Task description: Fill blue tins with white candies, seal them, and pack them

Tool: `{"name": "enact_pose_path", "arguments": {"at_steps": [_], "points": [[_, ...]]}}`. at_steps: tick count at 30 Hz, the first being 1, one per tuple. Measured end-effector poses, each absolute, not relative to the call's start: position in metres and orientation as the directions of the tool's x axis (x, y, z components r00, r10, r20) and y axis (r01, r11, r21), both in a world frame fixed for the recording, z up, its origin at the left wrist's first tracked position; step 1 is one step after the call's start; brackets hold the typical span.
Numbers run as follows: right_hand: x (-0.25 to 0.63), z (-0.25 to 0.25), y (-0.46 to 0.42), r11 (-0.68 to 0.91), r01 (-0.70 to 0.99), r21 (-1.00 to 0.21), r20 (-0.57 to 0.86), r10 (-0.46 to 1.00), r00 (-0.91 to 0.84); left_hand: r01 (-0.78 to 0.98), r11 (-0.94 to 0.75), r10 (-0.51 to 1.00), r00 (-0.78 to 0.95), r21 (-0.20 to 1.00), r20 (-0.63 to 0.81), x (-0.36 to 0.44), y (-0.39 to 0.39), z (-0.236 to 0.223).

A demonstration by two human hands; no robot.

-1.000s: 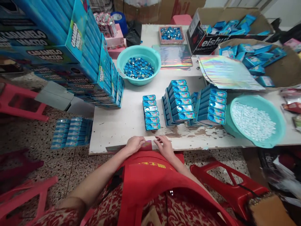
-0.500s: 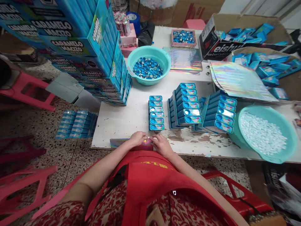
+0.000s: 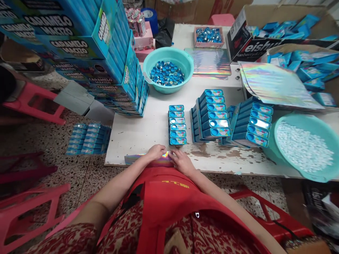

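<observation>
My left hand (image 3: pixel 155 152) and my right hand (image 3: pixel 180 161) rest at the near edge of the white table (image 3: pixel 137 134), close together, fingers curled and pressing on a shiny holographic sheet (image 3: pixel 134 159) that lies flat along the edge. Just beyond my fingers stands a short row of small blue tins (image 3: pixel 177 124). Taller stacks of the same blue tins (image 3: pixel 213 114) stand to the right of it.
A teal bowl of blue caps (image 3: pixel 167 69) sits at the back, a teal bowl of white pellets (image 3: pixel 304 146) at the right. Tall blue display boxes (image 3: pixel 106 53) fill the left. Holographic sheets (image 3: pixel 275 84) and cardboard boxes of tins (image 3: pixel 278 31) lie far right. Red stools (image 3: pixel 29 102) stand around.
My hands have drawn closer together on the holographic sheet at the table edge. My head has shifted, so the table sits a little further right and nearer.
</observation>
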State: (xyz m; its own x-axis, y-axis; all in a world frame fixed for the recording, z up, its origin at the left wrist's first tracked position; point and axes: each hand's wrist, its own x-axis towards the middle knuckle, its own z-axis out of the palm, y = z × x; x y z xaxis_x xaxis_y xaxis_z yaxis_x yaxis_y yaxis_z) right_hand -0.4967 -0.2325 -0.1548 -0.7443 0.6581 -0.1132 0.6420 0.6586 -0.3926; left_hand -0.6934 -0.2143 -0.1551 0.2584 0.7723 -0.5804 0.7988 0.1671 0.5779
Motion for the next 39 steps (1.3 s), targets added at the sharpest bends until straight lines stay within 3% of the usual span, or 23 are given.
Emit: {"name": "enact_pose_path", "arguments": {"at_steps": [5,10,12,14,16,18,21,24,26,29,31,34,39], "points": [[-0.495,-0.159,-0.233,0.626,0.616,-0.479,-0.053,0.679,-0.732,0.784,0.177,0.774,0.263,0.595,-0.577,-0.695,-0.213,-0.159],[-0.499,-0.164,-0.230,0.591,0.660,-0.464,-0.122,0.696,-0.708,0.785,0.187,0.776,0.251,0.591,-0.579,-0.694,-0.212,-0.159],[-0.497,-0.165,-0.230,0.620,0.598,-0.509,-0.116,0.638,-0.761,0.789,0.198,0.780,0.234,0.582,-0.581,-0.693,-0.213,-0.159],[-0.493,-0.166,-0.232,0.566,0.577,-0.588,-0.073,0.674,-0.735,0.788,0.203,0.782,0.227,0.582,-0.580,-0.694,-0.214,-0.155],[-0.490,-0.167,-0.236,0.376,0.607,-0.700,-0.089,0.797,-0.597,0.785,0.209,0.783,0.223,0.583,-0.581,-0.697,-0.214,-0.148],[-0.491,-0.168,-0.241,0.086,0.576,-0.813,-0.242,0.850,-0.467,0.781,0.226,0.793,0.200,0.583,-0.575,-0.705,-0.214,-0.138],[-0.502,-0.164,-0.249,-0.238,0.441,-0.866,-0.463,0.715,-0.524,0.757,0.282,0.847,0.092,0.590,-0.524,-0.724,-0.213,-0.118],[-0.516,-0.153,-0.253,-0.259,0.383,-0.887,-0.441,0.723,-0.531,0.735,0.264,0.939,-0.047,0.625,-0.341,-0.740,-0.220,-0.095],[-0.524,-0.144,-0.253,-0.225,0.362,-0.905,-0.391,0.778,-0.493,0.755,0.096,0.995,-0.047,0.649,-0.092,-0.745,-0.234,-0.079],[-0.526,-0.133,-0.251,-0.217,0.326,-0.920,-0.348,0.834,-0.429,0.787,-0.272,0.948,0.121,0.554,0.293,-0.743,-0.271,-0.056],[-0.522,-0.127,-0.252,-0.182,0.294,-0.938,-0.287,0.884,-0.369,0.785,-0.439,0.866,0.239,0.438,0.440,-0.740,-0.301,-0.046],[-0.515,-0.123,-0.255,-0.079,0.247,-0.966,-0.163,0.926,-0.341,0.792,-0.519,0.788,0.297,0.323,0.539,-0.731,-0.341,-0.039],[-0.507,-0.123,-0.267,-0.036,0.223,-0.974,-0.117,0.925,-0.361,0.841,-0.427,0.796,0.176,0.332,0.579,-0.707,-0.377,-0.035]]}}
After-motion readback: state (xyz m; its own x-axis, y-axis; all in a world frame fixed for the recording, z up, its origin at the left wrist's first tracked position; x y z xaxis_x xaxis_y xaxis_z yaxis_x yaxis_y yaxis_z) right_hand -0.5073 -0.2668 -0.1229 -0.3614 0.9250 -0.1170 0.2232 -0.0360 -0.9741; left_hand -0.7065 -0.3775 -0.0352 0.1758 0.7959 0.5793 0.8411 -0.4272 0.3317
